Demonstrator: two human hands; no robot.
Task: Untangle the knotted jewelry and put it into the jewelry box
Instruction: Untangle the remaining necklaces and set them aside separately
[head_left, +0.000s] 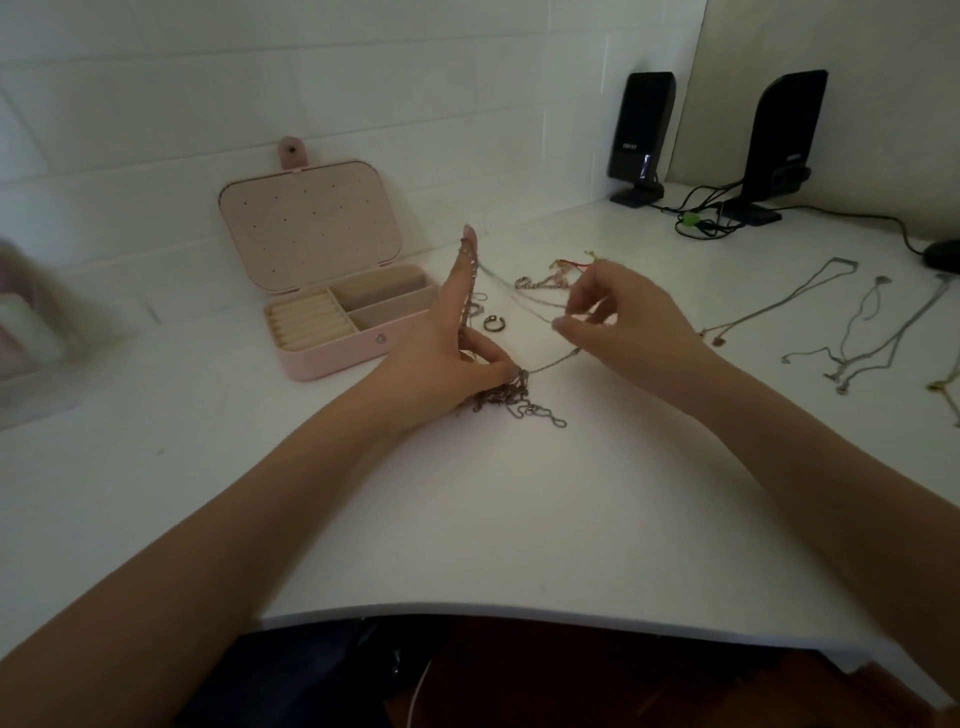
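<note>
Pinching a thin chain (540, 312) between thumb and fingertip, the right hand (631, 325) held it stretched just above the worktop (519, 519), other fingers loosely curled. The left hand (452, 343) stood on edge with straight fingers (467, 260) pointing up, a chunkier chain draped along them, while its thumb pressed down on the knotted clump of jewelry (506, 400) lying on the worktop right beside the palm. The thin chain ran from that clump up to the right hand, so the two were clearly still tangled. A small ring (493, 323) sat between the hands, with a pinkish bracelet (545, 282) and a bit of red cord just behind. The pink jewelry box (332, 358) was open to the left, lid propped back, partly hidden by the raised hand. Off to the right lay a few loose necklaces (857, 332), well apart, and two black speakers (641, 130) with cables stood by the wall.
</note>
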